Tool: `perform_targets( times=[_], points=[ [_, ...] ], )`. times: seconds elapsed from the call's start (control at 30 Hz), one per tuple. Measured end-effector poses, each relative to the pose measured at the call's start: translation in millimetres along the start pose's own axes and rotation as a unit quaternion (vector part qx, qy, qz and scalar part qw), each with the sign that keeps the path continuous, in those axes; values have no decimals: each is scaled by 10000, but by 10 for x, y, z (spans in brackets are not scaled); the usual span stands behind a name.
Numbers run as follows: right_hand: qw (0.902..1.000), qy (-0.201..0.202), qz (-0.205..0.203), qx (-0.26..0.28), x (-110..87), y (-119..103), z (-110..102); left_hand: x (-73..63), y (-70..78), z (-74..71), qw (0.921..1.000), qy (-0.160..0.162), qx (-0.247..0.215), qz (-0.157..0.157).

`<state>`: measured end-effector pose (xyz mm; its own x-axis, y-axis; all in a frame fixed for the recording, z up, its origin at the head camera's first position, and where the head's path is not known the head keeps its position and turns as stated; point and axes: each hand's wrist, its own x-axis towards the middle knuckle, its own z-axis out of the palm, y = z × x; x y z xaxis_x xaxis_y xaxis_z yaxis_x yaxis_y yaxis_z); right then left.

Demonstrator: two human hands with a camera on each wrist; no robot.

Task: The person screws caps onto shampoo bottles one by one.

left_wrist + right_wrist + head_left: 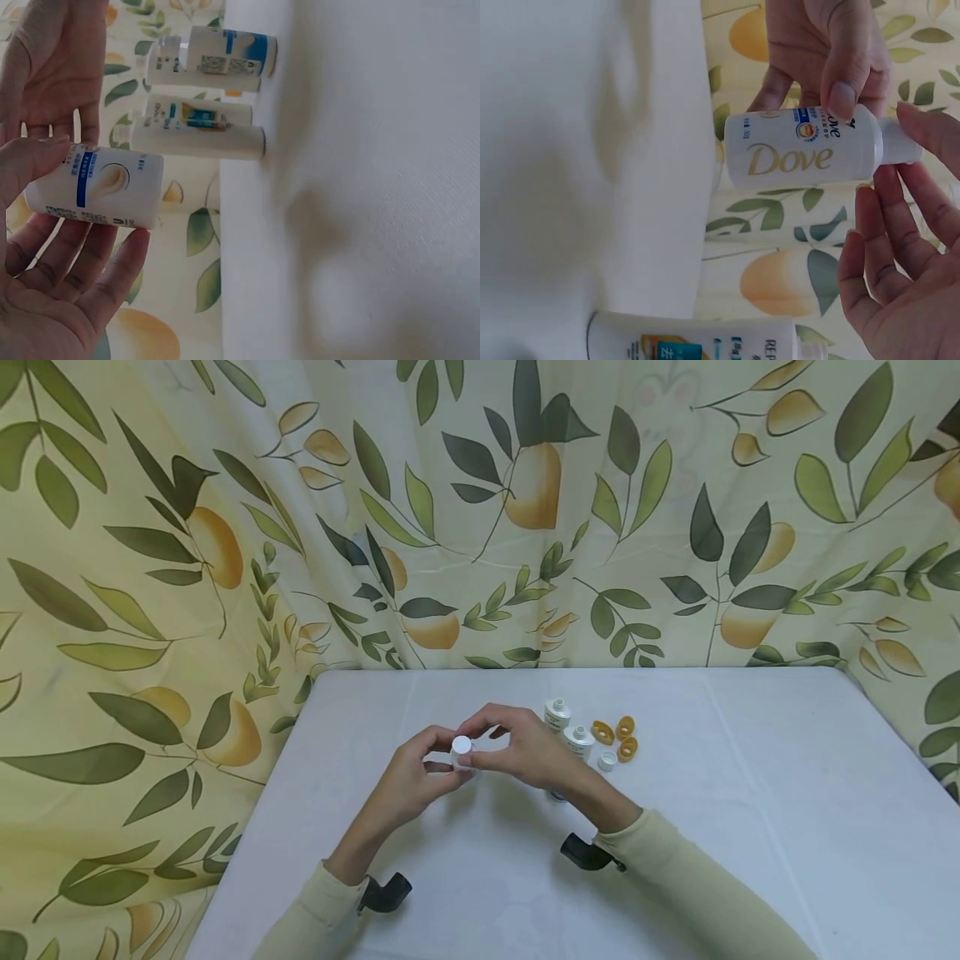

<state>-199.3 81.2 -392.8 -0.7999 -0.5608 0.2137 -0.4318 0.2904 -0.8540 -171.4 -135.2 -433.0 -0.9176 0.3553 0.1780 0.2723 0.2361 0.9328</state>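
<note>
1. My left grip (416, 778) holds the body of the white Dove bottle (784, 154), thumb on one side and fingers on the other; I judge that this keeps the body from slipping or turning.
2. My right grip (525, 750) pinches the bottle's white cap (461, 744) between thumb and fingertips. Taking only the top leaves the body to the left, so each can probably work against the other. Whether I twist, press or merely steady the cap, I cannot tell.
3. The bottle is raised off the white surface (465, 877), roughly upright with its cap uppermost, in front of me where both grips meet comfortably.
4. Beyond my right grip, two bottles with narrow tops (578, 741) stand near each other on their bases, likely the steadiest way to leave them. A bottle with a blue base (253, 52) stands with them, mostly hidden from above by my right forearm (600, 795).
5. Just beside these lie a small white piece (607, 762) and three amber rings (597, 727), perhaps grouped there so they don't stray.
6. Behind everything hangs a leaf-and-fruit printed curtain (525, 635), presumably just a backdrop.
</note>
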Motion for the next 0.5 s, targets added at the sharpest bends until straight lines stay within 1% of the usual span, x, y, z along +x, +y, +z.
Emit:
perform_targets(
  times=[0.2, 0.33, 0.5],
  points=[
    [9995, -84, 74, 285, 42, 37, 70, -42, -40, -61, 9998, 30, 51, -199],
    [9993, -62, 188, 320, 67, 75, 135, -81, -72, -105, 9994, 58, 130, -328],
    [9992, -59, 164, 357, 100, 112, 230, -129, -125, -160, 9990, 45, 206, -398]
  ],
)
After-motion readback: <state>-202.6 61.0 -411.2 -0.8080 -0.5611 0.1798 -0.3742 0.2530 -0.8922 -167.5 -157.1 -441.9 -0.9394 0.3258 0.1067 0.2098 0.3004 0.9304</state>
